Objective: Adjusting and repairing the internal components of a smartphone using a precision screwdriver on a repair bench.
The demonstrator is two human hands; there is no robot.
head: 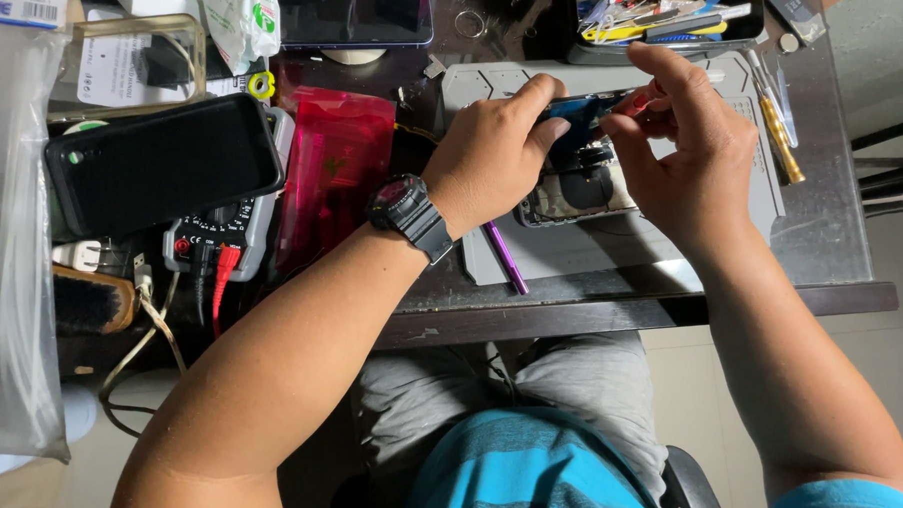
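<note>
Dark cluttered desk (832, 247), seen from above. Far left: black phone (159, 164) lying over a multimeter (222, 231), red pouch (334, 175) beside them. Centre: grey mat (592, 249) with an opened handset (579, 188) on it, long axis roughly left-right, purple stick (506, 258) poking out below. Left hand (490, 155), watch on wrist, pinches a blue part (576, 113) above the handset. Right hand (690, 152) closes on a red-handled tool (639, 98) touching that part from the right. Both hands equally near.

Dark worn desk (610, 308), pale tiled floor (877, 249), black chair seat (698, 493) below.
</note>
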